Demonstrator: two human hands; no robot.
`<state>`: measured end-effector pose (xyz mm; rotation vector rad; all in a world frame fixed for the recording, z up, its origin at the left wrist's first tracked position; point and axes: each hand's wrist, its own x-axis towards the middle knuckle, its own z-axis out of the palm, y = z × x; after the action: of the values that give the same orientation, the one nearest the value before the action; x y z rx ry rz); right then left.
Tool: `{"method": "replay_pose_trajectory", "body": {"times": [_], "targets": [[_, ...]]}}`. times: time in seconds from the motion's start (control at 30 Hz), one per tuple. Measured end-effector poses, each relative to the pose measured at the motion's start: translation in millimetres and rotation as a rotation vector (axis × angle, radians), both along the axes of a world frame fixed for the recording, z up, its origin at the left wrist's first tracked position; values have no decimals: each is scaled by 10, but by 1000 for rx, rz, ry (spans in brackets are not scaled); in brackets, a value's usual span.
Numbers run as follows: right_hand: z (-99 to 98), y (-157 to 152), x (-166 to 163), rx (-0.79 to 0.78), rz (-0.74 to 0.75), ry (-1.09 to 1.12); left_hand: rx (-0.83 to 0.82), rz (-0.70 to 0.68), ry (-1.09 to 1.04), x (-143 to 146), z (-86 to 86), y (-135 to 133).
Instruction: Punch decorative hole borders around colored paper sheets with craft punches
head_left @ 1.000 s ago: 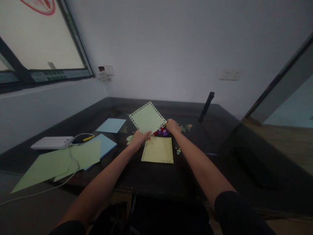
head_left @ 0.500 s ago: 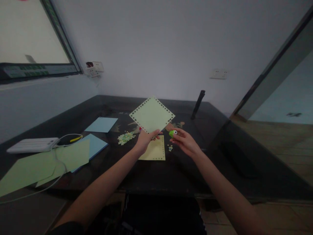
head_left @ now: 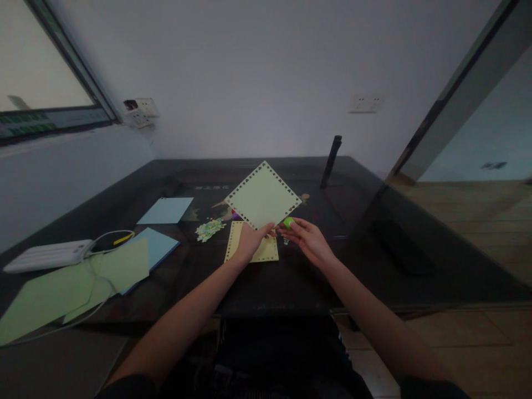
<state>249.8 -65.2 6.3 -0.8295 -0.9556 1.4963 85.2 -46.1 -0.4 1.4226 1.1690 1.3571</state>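
Observation:
A pale green square of paper, punched with small shapes along its edges, is raised corner-up above the table. My left hand pinches it by its bottom corner. My right hand is closed on a small green craft punch, close to the paper's lower right edge; I cannot tell whether they touch. Beneath my left hand lies a yellow punched sheet, partly covered. A red and purple object shows only in part behind the raised paper.
Punched-out paper bits lie heaped left of my hands. Farther left are a light blue sheet, green sheets, and a white power bank with a cable. A black stick stands upright near the back of the dark table.
My right hand has brought the punch closer to the paper's lower right edge and turned it. More of the yellow sheet's left side shows. The whole view has shifted slightly.

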Motion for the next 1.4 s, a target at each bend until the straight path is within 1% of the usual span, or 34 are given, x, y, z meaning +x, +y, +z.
{"method": "replay_pose_trajectory", "body": {"times": [0.13, 0.33, 0.7, 0.93, 1.1, 1.4], "targets": [[0, -10, 2, 12, -29, -38, -11, -13, -5, 35, -5, -18], [9, -8, 6, 24, -65, -86, -23, 11, -11, 37, 21, -36], [-26, 8, -22, 23, -91, -30, 2, -44, 64, 44, 34, -46], [-17, -7, -26, 39, -82, -68, 55, -96, 107, 42, -2, -41], [-13, -19, -31, 24, -74, -29, 85, -79, 141, 28, -16, -35], [-27, -17, -26, 5, -71, -36, 93, -73, 195, 41, 28, -54]]}}
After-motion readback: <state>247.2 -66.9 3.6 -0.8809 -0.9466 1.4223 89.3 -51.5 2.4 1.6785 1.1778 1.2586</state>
